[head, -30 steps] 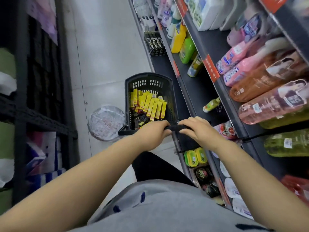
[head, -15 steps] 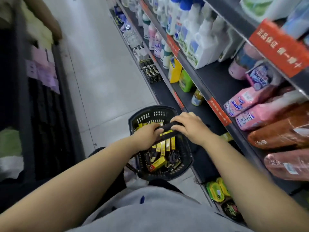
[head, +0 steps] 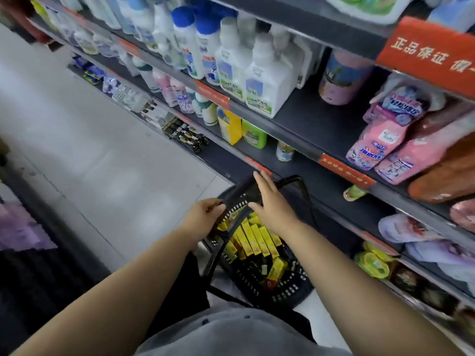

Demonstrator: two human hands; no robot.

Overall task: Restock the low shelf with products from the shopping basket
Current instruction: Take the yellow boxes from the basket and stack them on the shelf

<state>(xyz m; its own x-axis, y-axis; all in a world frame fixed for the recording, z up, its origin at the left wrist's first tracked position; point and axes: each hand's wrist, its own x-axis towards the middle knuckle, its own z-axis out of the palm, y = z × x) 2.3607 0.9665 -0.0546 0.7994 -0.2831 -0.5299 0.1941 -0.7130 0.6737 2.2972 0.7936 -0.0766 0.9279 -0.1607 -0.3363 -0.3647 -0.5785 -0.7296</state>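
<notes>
A tall shelving rack [head: 303,116] fills the right side of the aisle, and the pale floor [head: 102,163] runs along it. The low shelf [head: 223,158] lies at floor level, dark and partly bare just beyond the shopping basket [head: 257,286]. The black basket sits close in front of the person, tight against the rack, probably so the stock is within easy reach of that shelf; whether it rests on the floor or hangs from the hand cannot be told. The left hand [head: 205,217] has its grip closed round one handle [head: 214,253], likely to steady the tilted basket. The right hand [head: 272,204] hovers over the opening with a wide grip, fingers straight, holding nothing. Beneath it lie the yellow boxes [head: 253,237], packed side by side. The second handle [head: 295,179] stands up between basket and shelf and could hinder a reach. White bottles [head: 267,83], pink pouches [head: 380,134] and black packs [head: 189,136] crowd the rack.
</notes>
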